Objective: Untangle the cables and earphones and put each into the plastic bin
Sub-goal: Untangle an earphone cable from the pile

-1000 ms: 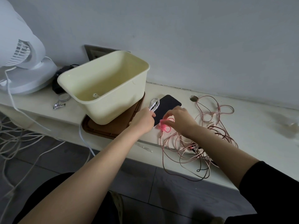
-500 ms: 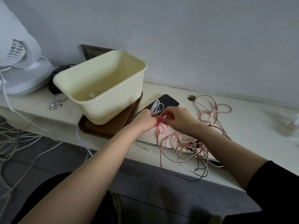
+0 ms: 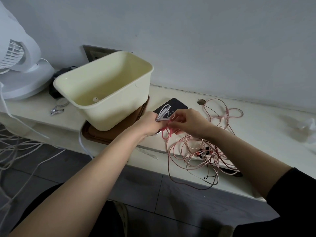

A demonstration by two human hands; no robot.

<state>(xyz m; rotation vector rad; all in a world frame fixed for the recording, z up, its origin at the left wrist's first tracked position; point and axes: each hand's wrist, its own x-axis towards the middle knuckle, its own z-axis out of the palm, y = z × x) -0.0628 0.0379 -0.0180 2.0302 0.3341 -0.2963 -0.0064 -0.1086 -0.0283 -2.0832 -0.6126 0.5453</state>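
Note:
A cream plastic bin [image 3: 118, 106] stands tilted on a brown tray [image 3: 102, 135], with a small white earpiece [image 3: 95, 99] lying inside it. Just right of the bin, my left hand [image 3: 148, 123] grips a looped white cable [image 3: 164, 113]. My right hand [image 3: 188, 120] meets it there and pinches a bright pink cable [image 3: 166, 133] that hangs below both hands. A tangle of pale pink cables and earphones [image 3: 201, 151] spreads over the shelf to the right and droops over its front edge.
A black phone [image 3: 177, 105] lies behind my hands. A white fan [image 3: 18, 65] stands at the far left, with white cords [image 3: 20, 151] trailing to the floor. Small foil scraps [image 3: 56, 111] lie left of the bin, crumpled plastic [image 3: 306, 127] at the far right.
Both hands have lifted off the shelf and come together. The white cable loop has risen with my left hand, and the bright pink cable now hangs from my right fingers.

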